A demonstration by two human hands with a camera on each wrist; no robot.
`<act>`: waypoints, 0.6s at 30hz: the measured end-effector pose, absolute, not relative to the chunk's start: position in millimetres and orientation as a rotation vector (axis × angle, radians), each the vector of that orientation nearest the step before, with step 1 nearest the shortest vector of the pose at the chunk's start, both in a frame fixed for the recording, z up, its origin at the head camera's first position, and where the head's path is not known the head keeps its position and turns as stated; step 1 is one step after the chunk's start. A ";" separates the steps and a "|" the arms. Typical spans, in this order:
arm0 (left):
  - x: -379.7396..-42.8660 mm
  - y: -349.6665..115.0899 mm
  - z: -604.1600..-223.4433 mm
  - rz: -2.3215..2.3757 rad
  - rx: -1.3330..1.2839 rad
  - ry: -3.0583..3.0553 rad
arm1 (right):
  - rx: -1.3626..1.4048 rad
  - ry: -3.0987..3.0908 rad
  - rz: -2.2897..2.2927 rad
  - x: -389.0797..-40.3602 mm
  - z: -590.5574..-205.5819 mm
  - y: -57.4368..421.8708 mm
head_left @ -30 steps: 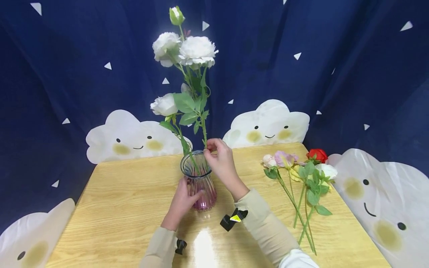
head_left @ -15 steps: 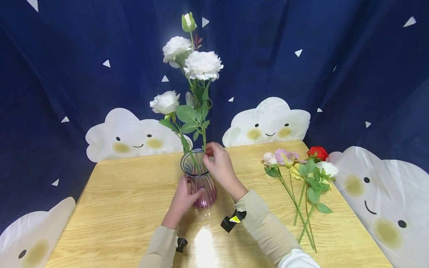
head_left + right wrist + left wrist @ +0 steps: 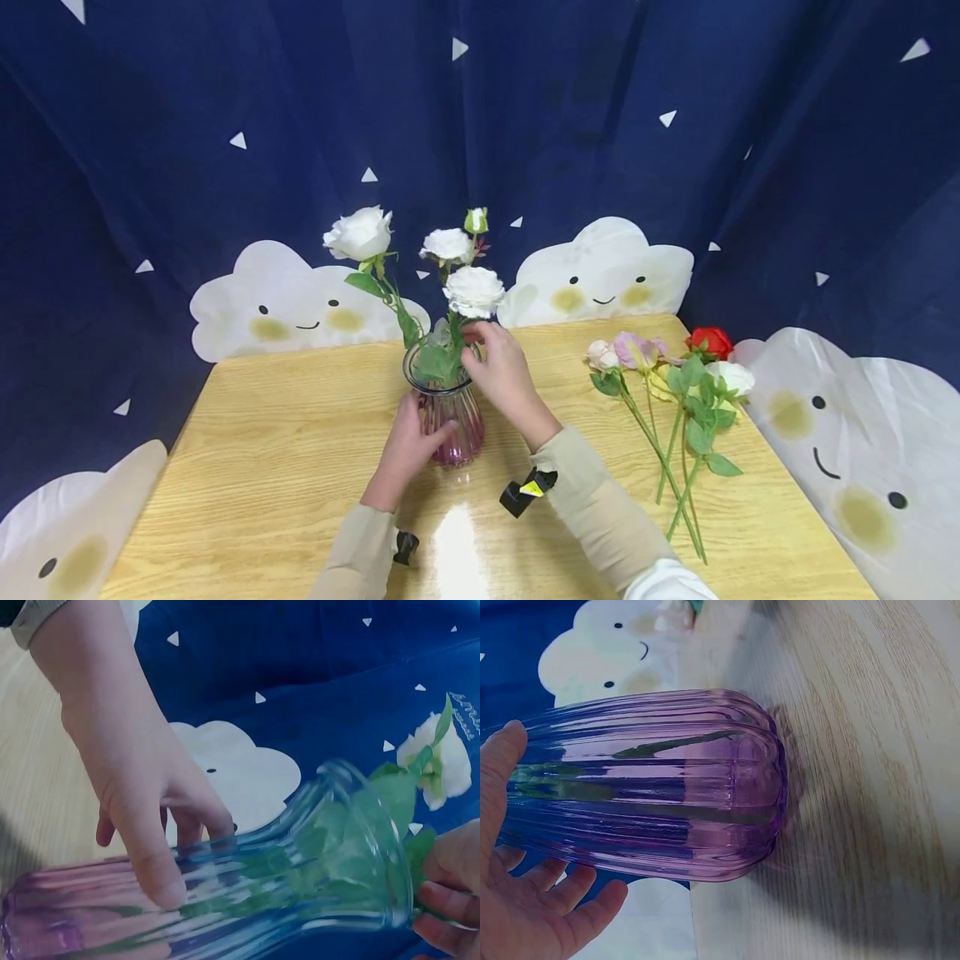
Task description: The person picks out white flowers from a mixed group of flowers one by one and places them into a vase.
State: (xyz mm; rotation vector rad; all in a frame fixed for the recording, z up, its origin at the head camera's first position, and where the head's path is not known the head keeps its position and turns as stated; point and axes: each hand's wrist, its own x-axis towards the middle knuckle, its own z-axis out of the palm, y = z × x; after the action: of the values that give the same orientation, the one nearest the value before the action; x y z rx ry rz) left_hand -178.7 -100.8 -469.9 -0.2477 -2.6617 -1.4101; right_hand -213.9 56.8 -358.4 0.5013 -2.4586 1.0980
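A ribbed glass vase [image 3: 459, 425], bluish at the rim and pink-purple at the base, stands upright on the table. My left hand [image 3: 405, 454] holds its side, with thumb and fingers on opposite sides in the left wrist view. Above the rim, my right hand [image 3: 504, 375] pinches the stem of a white flower spray [image 3: 474, 292] with several blooms and a bud. Its green leaves [image 3: 285, 877] are bunched inside the vase neck. One white rose [image 3: 360, 234] leans left out of the vase. Stems [image 3: 675, 744] show through the glass. The right fingertips partly hide the held stem.
To the right on the wooden table [image 3: 285, 467] lie several loose flowers: a pale pink one [image 3: 602, 356], a purple one [image 3: 636, 351], a red rose [image 3: 710, 342] and a white one [image 3: 731, 378]. A dark blue curtain [image 3: 570, 125] and cloud cutouts [image 3: 596, 279] stand behind.
The white flower spray has dropped well down into the vase, its blooms now just above the rim. The right hand stays near the rim; the left hand keeps holding the vase.
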 end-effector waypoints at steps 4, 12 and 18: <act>-178.6 -100.4 -469.1 -1.420 -0.240 -2.656 | 0.460 -2.469 1.150 -214.6 -359.1 63.9; -180.6 -99.5 -469.9 -1.443 -0.254 -2.607 | 0.381 -2.470 1.125 -220.7 -364.1 82.2; -179.7 -99.3 -469.9 -1.442 -0.231 -2.629 | 0.317 -2.513 1.124 -221.8 -368.6 96.8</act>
State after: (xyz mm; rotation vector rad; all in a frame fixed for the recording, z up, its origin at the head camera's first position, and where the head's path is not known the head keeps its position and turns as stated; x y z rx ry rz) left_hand -179.7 -99.3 -469.9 -0.2307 -2.6289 -1.4422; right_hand -221.8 96.8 -368.6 0.3168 -2.5128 1.1243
